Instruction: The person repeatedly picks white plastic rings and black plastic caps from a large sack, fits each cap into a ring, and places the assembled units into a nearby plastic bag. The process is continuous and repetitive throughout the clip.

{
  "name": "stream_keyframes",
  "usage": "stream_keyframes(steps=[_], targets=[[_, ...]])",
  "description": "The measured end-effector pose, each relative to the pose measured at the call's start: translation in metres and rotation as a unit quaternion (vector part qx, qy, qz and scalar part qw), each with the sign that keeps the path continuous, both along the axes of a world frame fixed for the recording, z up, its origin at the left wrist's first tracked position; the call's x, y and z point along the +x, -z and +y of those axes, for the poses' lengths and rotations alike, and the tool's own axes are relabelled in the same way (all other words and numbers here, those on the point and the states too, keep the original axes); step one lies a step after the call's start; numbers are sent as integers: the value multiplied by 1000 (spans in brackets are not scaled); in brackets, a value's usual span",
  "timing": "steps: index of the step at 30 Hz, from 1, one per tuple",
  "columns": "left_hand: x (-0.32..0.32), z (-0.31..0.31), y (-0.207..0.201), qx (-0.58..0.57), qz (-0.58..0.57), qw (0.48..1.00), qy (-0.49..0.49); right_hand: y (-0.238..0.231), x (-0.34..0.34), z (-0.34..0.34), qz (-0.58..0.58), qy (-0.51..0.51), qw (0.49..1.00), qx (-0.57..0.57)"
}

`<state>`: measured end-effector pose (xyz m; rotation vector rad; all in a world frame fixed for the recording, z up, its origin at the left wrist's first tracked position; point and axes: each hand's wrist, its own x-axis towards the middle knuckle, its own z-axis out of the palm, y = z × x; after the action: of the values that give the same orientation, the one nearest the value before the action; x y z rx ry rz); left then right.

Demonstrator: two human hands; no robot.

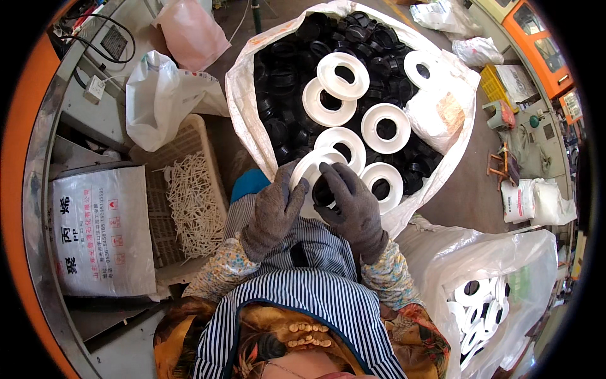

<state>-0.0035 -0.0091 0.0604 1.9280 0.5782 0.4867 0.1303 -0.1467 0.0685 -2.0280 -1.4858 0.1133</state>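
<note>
Both my hands wear grey knit gloves and meet over my lap, at the near edge of a big white woven sack (246, 120). Between them is a white plastic ring (308, 169) with a round hole. My left hand (274, 215) grips its left rim, thumb on top. The fingers and thumb of my right hand (353, 211) are bent round its right side, by the hole, covering part of the ring. Just beyond, several more white rings (386, 126) rest on a heap of black plastic caps (284, 82) that fills the sack.
To my left stands a tan crate (211, 164) of thin white sticks (192, 208), beside a printed white bag (104, 234). A clear plastic bag (429, 265) at my right contains more white rings. Farther right are a small wooden stool (503, 165) and a yellow crate (494, 85).
</note>
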Motion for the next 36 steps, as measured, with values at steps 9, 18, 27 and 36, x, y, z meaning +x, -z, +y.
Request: stream_keyframes(steps=[9,18,27,36], targets=[[22,30,4,-70,-114,990,-32,18,61,-68,554,70,750,355],[97,18,32,359,158,920,5,30,42,-43,-61,23,996,-68],[121,28,36,247,109,963,2,46,41,-58,-107,55,976,-180],[105,14,42,18,-107,993,51,4,37,-60,35,225,973,44]])
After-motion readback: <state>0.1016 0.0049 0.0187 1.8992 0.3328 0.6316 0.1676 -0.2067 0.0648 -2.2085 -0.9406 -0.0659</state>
